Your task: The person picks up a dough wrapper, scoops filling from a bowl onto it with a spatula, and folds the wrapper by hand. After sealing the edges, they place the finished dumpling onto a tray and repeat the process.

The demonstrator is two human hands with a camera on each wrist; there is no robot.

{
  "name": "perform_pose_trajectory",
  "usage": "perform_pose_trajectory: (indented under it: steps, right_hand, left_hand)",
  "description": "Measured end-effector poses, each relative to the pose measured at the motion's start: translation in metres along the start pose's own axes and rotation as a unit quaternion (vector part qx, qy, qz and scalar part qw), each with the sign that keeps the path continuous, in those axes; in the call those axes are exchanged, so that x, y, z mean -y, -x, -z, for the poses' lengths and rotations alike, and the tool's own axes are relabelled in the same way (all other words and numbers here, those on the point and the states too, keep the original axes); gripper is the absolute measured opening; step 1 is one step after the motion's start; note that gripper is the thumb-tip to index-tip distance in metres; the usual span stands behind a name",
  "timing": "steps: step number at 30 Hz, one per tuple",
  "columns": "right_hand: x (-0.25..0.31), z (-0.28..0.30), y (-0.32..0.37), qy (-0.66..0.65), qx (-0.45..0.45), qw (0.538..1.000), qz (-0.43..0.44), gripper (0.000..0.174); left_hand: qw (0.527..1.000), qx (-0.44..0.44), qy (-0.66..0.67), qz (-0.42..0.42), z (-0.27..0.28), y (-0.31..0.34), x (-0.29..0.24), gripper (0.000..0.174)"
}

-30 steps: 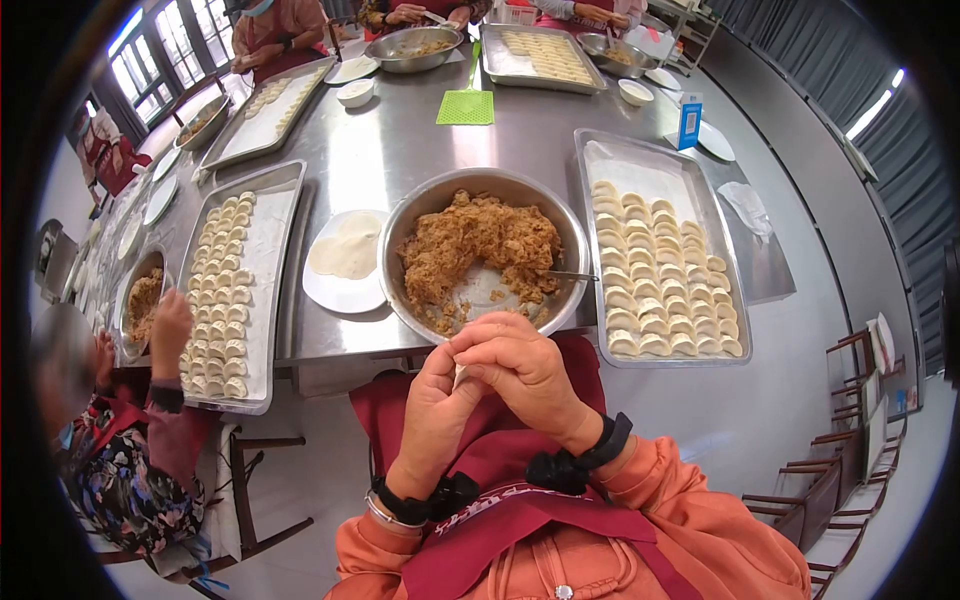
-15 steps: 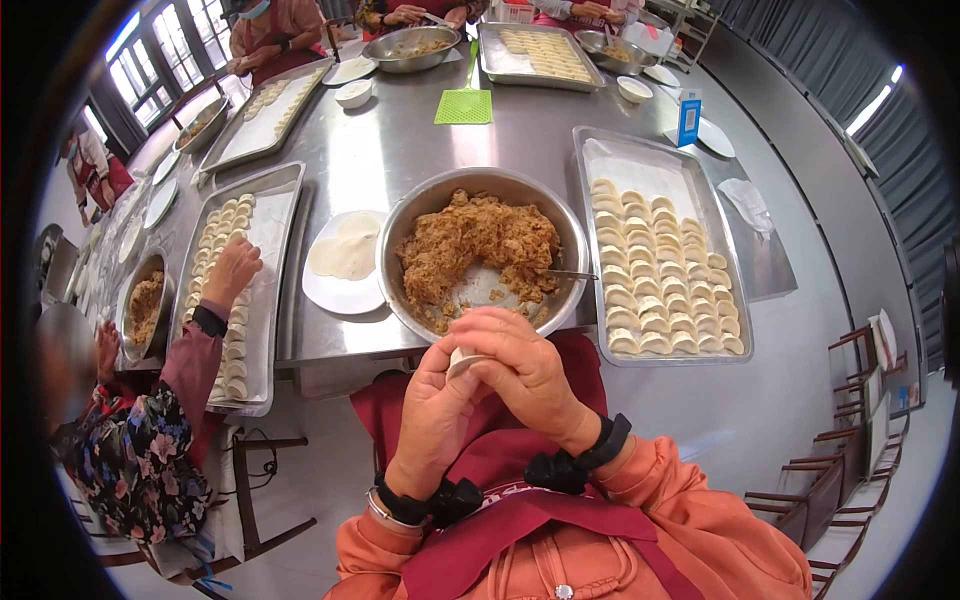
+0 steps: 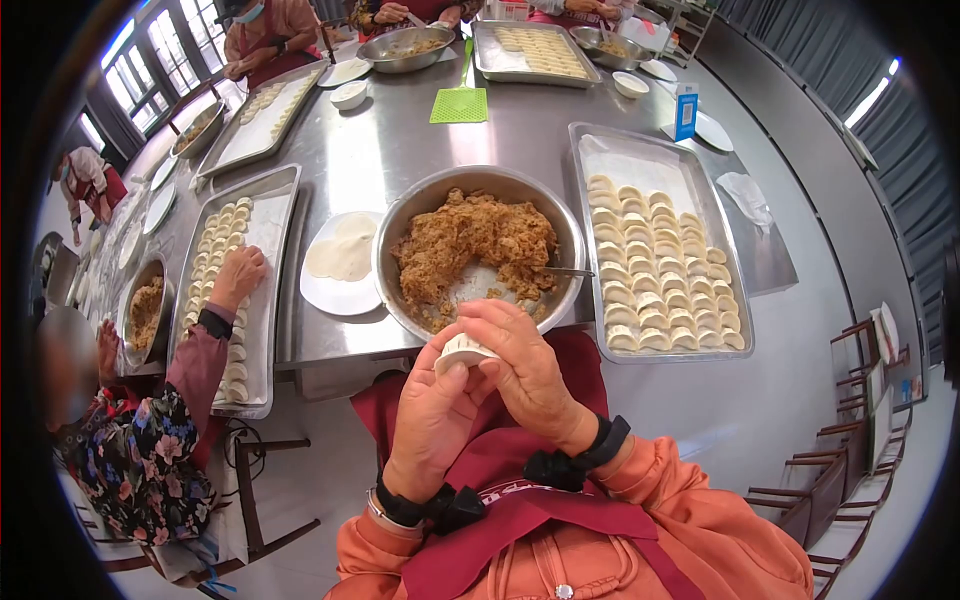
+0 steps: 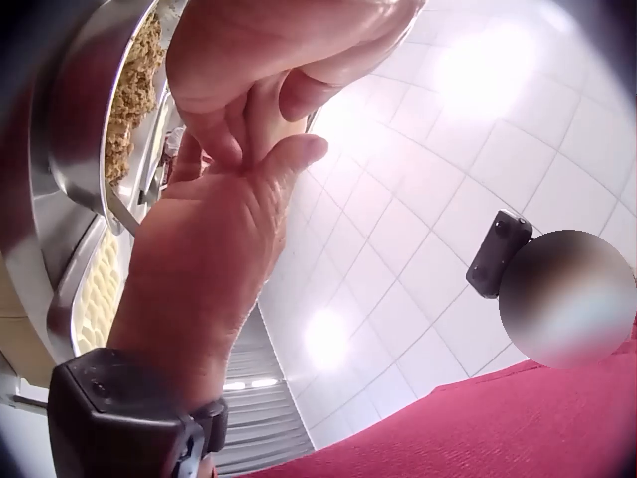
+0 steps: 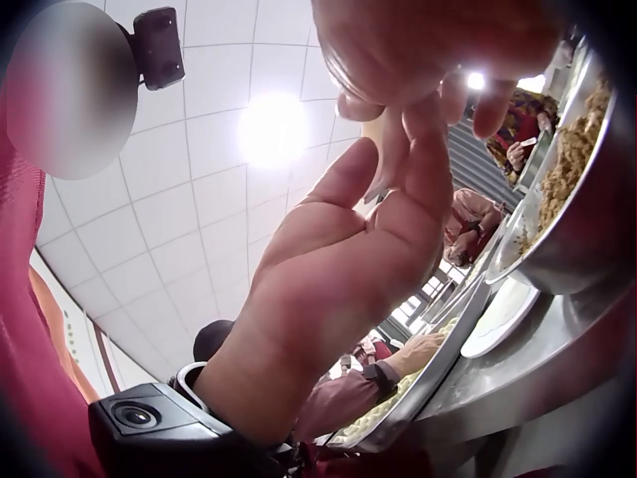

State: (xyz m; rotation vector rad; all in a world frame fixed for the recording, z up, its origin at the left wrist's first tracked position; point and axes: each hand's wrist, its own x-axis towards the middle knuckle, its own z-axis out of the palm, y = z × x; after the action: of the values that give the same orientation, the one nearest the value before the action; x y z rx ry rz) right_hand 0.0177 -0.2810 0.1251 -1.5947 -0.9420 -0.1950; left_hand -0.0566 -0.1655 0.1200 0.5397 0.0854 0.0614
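A pale dumpling (image 3: 464, 352) with a folded edge is held between both hands, just over the near rim of the steel bowl (image 3: 575, 295). My left hand (image 3: 432, 408) grips it from the left, thumb against its near side. From the right, my right hand (image 3: 528, 370) pinches its other end, fingers curled over the top. Brown minced filling (image 3: 470, 240) lies heaped in the bowl, and a metal utensil handle (image 3: 570, 272) rests across the right rim. In the wrist views the fingers hide most of the dumpling.
Right of the bowl stands a tray (image 3: 738, 300) with rows of dumplings. On the left are a white plate (image 3: 340, 295) with round wrappers (image 3: 345, 248) and another dumpling tray (image 3: 280, 260), where another person's hand (image 3: 238, 278) reaches in. A green fly swatter (image 3: 460, 105) lies farther back.
The dumpling has come into view between my fingers as my hands tilted and shifted slightly. The neighbour's hand went from above the filling bowl to the left tray.
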Motion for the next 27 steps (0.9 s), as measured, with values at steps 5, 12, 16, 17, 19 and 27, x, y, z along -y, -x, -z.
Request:
perform_pose_trajectory:
  steps: [5,12,16,17,19,27]
  right_hand:
    - [-0.009,0.004,0.004,0.028,0.023,0.999,0.026,0.036]
    - [0.000,0.022,0.002,0.096,0.004,0.995,-0.036,0.045]
    - [0.005,0.042,0.002,0.224,0.103,0.969,0.023,0.040]
    - [0.003,0.046,0.005,0.248,0.108,0.962,0.043,0.038]
    - [-0.001,0.052,0.009,0.269,0.123,0.953,0.065,0.032]
    - [-0.005,0.101,0.023,0.235,0.114,0.965,-0.026,0.024]
  left_hand:
    - [1.000,-0.013,0.005,0.008,-0.002,0.001,0.002,0.049]
    - [0.999,0.000,-0.050,0.013,-0.008,-0.002,0.003,0.051]
    - [0.988,-0.022,-0.147,0.029,-0.016,-0.002,0.015,0.054]
    - [0.983,-0.018,-0.174,0.046,-0.018,-0.002,0.018,0.055]
    - [0.980,0.000,-0.191,0.060,-0.024,-0.003,0.026,0.057]
    - [0.948,0.046,-0.294,0.116,-0.034,-0.007,0.037,0.060]
